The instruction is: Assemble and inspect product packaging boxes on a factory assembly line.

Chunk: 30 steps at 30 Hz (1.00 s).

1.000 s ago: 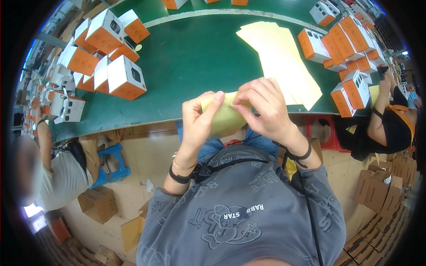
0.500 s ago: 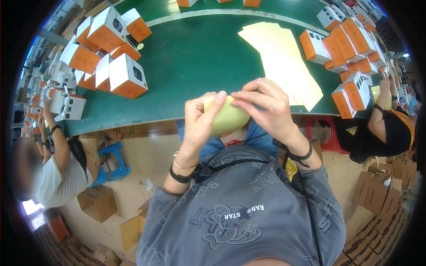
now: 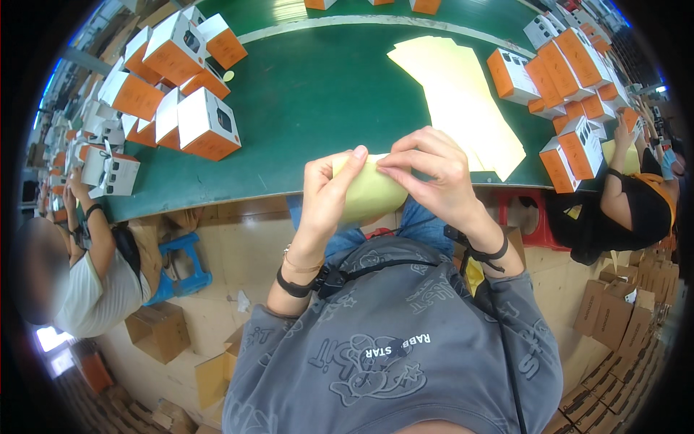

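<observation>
A curved yellow sheet of paper (image 3: 372,194) is held up just off the table's near edge, above my lap. My left hand (image 3: 329,184) is closed on its left side, thumb across the front and fingers behind. With thumb and fingertips, my right hand (image 3: 437,173) pinches the sheet near its upper edge. A pale strip shows along that edge between my hands; whether a small loose piece is in the pinch is too small to tell. Beyond my right hand, a fanned stack of yellow sheets (image 3: 466,105) lies on the green table (image 3: 311,94).
White-and-orange boxes are piled at the left (image 3: 210,126) and right (image 3: 578,152) of the table. Co-workers sit on both sides, one in a white shirt (image 3: 97,293). A blue stool (image 3: 181,267), a red stool (image 3: 531,220) and cardboard cartons (image 3: 159,333) stand on the floor.
The yellow sheet has spread a little flatter between my hands, which have barely shifted. Boxes at the far edge have slid right. The right co-worker's arm has moved.
</observation>
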### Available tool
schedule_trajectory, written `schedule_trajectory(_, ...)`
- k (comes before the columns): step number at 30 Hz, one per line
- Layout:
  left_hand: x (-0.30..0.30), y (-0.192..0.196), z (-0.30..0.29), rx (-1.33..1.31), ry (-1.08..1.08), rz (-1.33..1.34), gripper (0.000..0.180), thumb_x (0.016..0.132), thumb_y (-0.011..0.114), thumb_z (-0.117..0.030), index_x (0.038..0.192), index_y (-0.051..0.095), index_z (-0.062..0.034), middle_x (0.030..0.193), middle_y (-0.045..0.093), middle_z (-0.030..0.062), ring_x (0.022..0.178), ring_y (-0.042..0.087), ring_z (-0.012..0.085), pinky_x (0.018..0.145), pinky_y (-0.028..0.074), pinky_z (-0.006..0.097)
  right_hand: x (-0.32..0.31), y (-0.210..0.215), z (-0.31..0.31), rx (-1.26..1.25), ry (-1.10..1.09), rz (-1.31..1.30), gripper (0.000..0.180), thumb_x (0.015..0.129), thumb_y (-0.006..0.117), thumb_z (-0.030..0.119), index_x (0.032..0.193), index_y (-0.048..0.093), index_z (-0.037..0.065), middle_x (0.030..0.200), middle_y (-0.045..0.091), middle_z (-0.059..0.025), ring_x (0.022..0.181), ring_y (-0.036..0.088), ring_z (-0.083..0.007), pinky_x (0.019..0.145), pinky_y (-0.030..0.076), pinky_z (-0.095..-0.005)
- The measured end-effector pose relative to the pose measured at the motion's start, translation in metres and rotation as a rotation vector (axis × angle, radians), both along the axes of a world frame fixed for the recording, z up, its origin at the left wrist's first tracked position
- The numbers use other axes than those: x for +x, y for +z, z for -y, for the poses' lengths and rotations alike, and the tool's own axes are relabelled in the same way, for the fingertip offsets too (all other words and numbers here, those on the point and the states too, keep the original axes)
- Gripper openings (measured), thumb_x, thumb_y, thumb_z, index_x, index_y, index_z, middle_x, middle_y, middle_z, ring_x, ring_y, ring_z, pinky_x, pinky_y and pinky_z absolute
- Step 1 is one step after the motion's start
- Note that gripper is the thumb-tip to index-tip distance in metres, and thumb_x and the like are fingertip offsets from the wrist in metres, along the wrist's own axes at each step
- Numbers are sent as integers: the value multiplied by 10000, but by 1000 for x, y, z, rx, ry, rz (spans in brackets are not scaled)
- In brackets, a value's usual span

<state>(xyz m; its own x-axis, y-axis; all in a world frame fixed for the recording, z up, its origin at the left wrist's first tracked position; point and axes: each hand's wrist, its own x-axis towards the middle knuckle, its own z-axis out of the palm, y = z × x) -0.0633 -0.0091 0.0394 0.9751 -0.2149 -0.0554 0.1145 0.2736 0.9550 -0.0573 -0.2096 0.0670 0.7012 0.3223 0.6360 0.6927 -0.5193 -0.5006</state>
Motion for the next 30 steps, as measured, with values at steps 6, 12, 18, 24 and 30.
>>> schedule_trajectory(6,3,-7,-4,37,2,1,336,1090,636,-275,950,793,-12,816,693,-35,726,557,19,652,422,219,-6,5,0,78,36,-150,139,793,854,63,915,788,74,940,711,-41,834,662,-211,728,525,-341)
schedule_trajectory(12,1,0,-1,56,18,-39,328,1085,648,-275,920,780,-24,788,678,-46,703,546,15,634,416,216,-5,3,-1,149,-6,-207,167,809,862,74,964,798,63,965,706,-62,897,692,-218,763,561,-348)
schedule_trajectory(18,1,-1,1,95,36,106,347,1079,652,-253,891,777,10,766,638,-33,730,516,32,648,398,238,-4,-2,-4,105,-40,-175,215,805,864,74,1016,821,65,956,710,-61,830,703,-204,692,566,-323)
schedule_trajectory(24,1,-2,0,82,30,167,351,1079,648,-241,853,761,2,774,680,-30,686,553,32,609,425,233,-5,-2,-4,123,-7,-176,183,806,857,71,987,827,68,922,713,-53,775,699,-202,655,561,-316)
schedule_trajectory(30,4,-8,-3,-108,-39,-68,328,1085,637,-245,889,783,-26,786,704,-20,674,564,22,598,421,222,-6,-3,-5,-40,-56,42,174,791,835,80,962,814,102,928,723,-23,771,690,-196,655,534,-318)
